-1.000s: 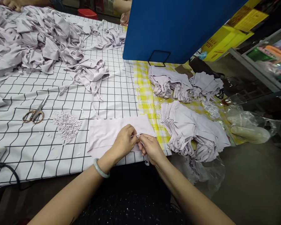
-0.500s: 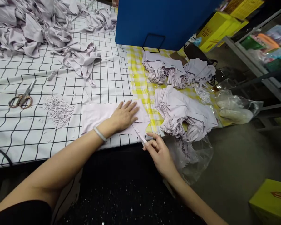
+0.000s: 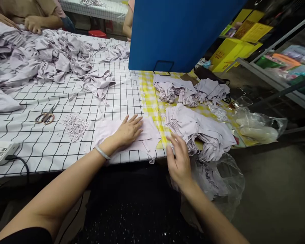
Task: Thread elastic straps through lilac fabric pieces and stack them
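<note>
My left hand [image 3: 129, 131] lies flat with spread fingers on a pale lilac fabric piece [image 3: 151, 130] at the table's front edge. A narrow strap [image 3: 150, 153] of the same cloth hangs slightly over that edge. To the right, my right hand [image 3: 179, 159] is in the air, fingers apart and holding nothing, close to a stack of lilac fabric pieces [image 3: 190, 120]. Left of the fabric piece are a heap of small cloth snippets [image 3: 75, 127] and a pair of scissors [image 3: 45, 117] with orange-brown handles.
A tangled pile of lilac cloth [image 3: 51, 51] covers the back left, where another person's hands [image 3: 33, 24] rest. A blue board [image 3: 178, 34] stands at the back. More stacked pieces [image 3: 175, 88], a plastic bag [image 3: 218, 179] and a white power strip [image 3: 2, 152] lie around.
My right hand has let go of the strap and moved right and a little up, its fingers opening. My left hand stays flat on the fabric. The view has tilted up, showing other people.
</note>
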`<state>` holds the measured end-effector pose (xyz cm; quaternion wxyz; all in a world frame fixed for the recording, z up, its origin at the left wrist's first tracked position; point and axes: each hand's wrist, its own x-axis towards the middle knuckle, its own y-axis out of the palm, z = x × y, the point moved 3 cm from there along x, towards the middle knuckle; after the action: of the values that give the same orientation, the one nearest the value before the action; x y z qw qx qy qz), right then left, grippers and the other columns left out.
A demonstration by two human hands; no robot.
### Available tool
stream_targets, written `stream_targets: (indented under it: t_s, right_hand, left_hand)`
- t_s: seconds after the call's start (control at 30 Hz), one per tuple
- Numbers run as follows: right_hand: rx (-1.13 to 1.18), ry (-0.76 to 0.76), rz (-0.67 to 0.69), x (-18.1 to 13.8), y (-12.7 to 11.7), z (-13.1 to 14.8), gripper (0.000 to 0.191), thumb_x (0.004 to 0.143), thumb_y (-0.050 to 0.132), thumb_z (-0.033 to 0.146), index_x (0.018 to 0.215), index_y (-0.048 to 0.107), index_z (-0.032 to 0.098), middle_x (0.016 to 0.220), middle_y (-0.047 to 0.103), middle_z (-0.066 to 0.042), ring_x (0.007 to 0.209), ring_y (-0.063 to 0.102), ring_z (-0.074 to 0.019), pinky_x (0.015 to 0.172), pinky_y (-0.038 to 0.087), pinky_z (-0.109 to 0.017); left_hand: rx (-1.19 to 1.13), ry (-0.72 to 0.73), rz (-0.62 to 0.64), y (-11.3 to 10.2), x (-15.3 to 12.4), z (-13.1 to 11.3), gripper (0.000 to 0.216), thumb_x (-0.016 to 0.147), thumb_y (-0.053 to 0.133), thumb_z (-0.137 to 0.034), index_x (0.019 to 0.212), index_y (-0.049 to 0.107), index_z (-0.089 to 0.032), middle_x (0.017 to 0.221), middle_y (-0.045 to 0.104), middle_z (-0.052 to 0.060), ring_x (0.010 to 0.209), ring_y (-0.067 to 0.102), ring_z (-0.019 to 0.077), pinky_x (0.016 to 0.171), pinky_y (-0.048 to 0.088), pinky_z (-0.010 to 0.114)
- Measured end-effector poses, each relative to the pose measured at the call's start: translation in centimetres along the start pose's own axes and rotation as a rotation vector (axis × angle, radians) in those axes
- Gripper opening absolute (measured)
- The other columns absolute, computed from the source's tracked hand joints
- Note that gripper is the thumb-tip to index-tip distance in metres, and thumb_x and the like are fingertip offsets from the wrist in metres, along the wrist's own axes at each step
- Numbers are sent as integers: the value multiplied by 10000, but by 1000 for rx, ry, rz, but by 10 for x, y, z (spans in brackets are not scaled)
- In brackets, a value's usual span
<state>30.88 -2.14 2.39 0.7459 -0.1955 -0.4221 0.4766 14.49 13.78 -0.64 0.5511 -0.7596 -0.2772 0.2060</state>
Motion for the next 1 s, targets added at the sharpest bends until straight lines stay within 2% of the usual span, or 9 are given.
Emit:
stream_targets:
  t_s: [0.13, 0.23, 0.3, 0.4, 0.5, 0.6, 0.8, 0.9, 1.0]
  right_hand:
    - [-176, -125, 415, 67, 57, 0, 567, 1036, 293, 432, 1543, 335, 181, 1635, 268, -106, 1535, 140, -264, 1228, 197, -525]
    - [-336, -117, 696, 77, 95, -17, 656, 1019, 295, 525, 1582, 249, 192, 1668, 163, -82, 1542, 75, -295, 1232, 124, -560]
    - [-394, -125, 713, 72, 103, -22, 674, 1016, 273, 548, 1593, 204, 207, 1673, 126, -81, 1541, 52, -317, 1219, 92, -605]
    - [-367, -246, 624, 60, 104, -2, 668, 1026, 252, 525, 1604, 126, 216, 1676, 98, -90, 1540, 24, -333, 1197, 45, -658]
    - [-241, -530, 657, 42, 118, 46, 613, 1040, 241, 474, 1601, 122, 257, 1677, 113, -43, 1545, 28, -281, 1224, 53, -599]
    - [-173, -688, 779, 27, 141, 80, 583, 1034, 286, 464, 1583, 184, 295, 1666, 185, -18, 1541, 97, -270, 1229, 112, -574]
    - [72, -754, 657, 12, 123, 89, 486, 1002, 405, 335, 1471, 410, 210, 1444, 537, -109, 1409, 384, -307, 1160, 280, -559]
    - [228, -814, 544, -14, 99, 93, 394, 950, 478, 222, 1337, 532, 168, 1054, 668, -105, 1025, 581, -262, 929, 458, -457]
    - [237, -906, 483, -41, 93, 99, 298, 948, 500, 186, 1225, 610, 169, 772, 608, -53, 728, 507, -213, 673, 424, -364]
  left_hand:
    - [29, -78, -163, -23, -43, 12, 442, 994, 430, -316, 1377, 546, -130, 1548, 424, 160, 1482, 288, 338, 1204, 167, 606]
    - [-131, -140, -428, -47, -116, 3, 302, 969, 473, -287, 1158, 660, -144, 1281, 652, 154, 1256, 558, 280, 1085, 410, 491]
    - [-290, -323, -538, -45, -173, -7, 229, 965, 493, -301, 965, 676, -162, 964, 715, 97, 937, 658, 212, 847, 530, 362]
    - [-460, -650, -368, 2, -228, -20, 191, 918, 569, -323, 835, 679, -191, 791, 691, 40, 747, 646, 187, 695, 528, 313]
    - [-498, -838, -424, 58, -237, -22, 237, 786, 696, -308, 980, 699, -173, 986, 709, 95, 963, 645, 264, 860, 529, 403]
    - [-635, -790, -414, 83, -220, -26, 135, 806, 659, -288, 878, 696, -180, 908, 701, 78, 934, 629, 252, 909, 495, 422]
    - [-1078, -670, -236, 39, -244, -58, 210, 910, 579, -370, 874, 673, -186, 848, 703, 28, 837, 632, 186, 826, 477, 313]
    - [-1264, -623, -182, 22, -257, -70, 246, 928, 573, -389, 970, 700, -183, 918, 729, 39, 885, 648, 188, 837, 472, 294]
    - [-1353, -557, -167, 18, -252, -72, 316, 974, 492, -380, 905, 718, -171, 907, 743, 57, 908, 656, 197, 871, 466, 306]
